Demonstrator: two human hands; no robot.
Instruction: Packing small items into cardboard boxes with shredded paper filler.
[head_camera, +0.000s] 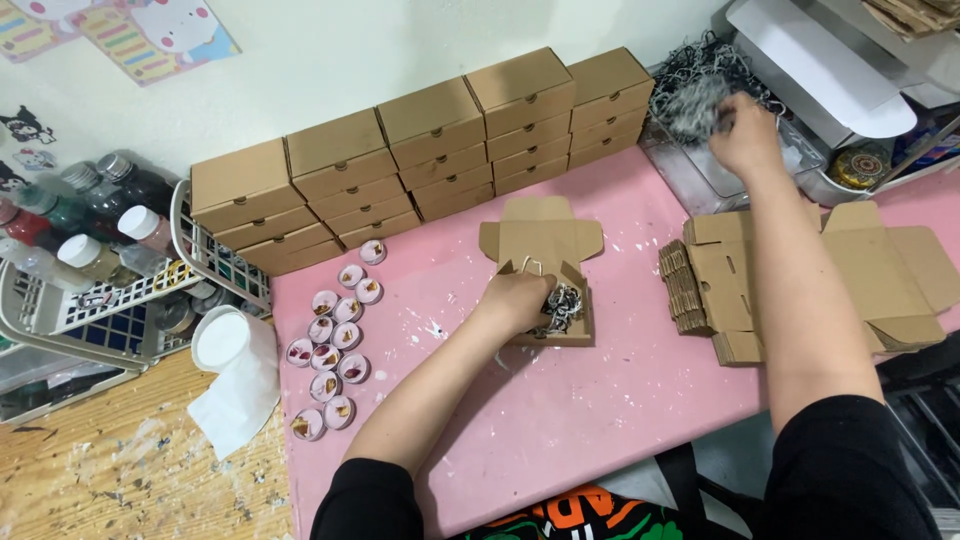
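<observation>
Head view: left hand (515, 300) rests with fingers curled on the small open cardboard box (541, 262) at desk (600, 400) centre, pressing shredded paper (563, 305) inside. At 1 o'clock, right hand (745, 135) clutches more shredded filler (690, 95) in a clear bin (700, 175). Closed boxes (420, 150) line 12 o'clock; small round candles (330, 350) sit at 9.

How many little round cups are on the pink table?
13 little round cups, all in a loose double row on the pink table, left of the open box, running from the stacked boxes toward the near edge. More may be hidden.
</observation>
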